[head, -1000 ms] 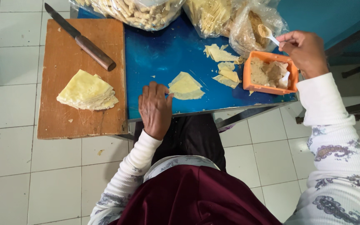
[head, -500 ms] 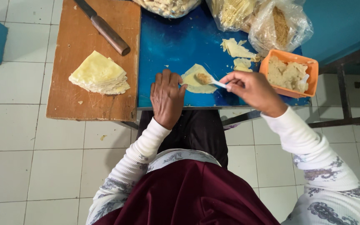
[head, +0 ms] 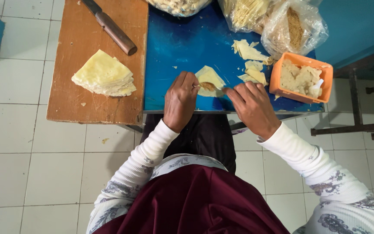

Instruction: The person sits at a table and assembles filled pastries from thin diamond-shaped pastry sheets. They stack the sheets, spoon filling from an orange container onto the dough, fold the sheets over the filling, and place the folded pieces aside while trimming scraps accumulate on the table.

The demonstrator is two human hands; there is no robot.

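While the yellow wrapper (head: 209, 80) lies flat between them, its corner pointing away, left hand (head: 180, 100) pinches its edge and right hand (head: 253, 108) curls beside, holding nothing.

Thin, matt, pale yellow dough wrapper (head: 210, 77), smooth and floury-looking. Glossy blue tabletop (head: 178, 47), slick and reflective. Brown wooden board (head: 72, 93), matt, faint grain. Stack of matt, soft wrappers (head: 104, 73). Knife (head: 109, 26) with smooth wooden handle and dull metal blade. Orange plastic tub (head: 278, 80), slightly shiny. Clear, crinkled plastic bags (head: 291, 26), glossy. White knitted cloth sleeves (head: 146, 158).
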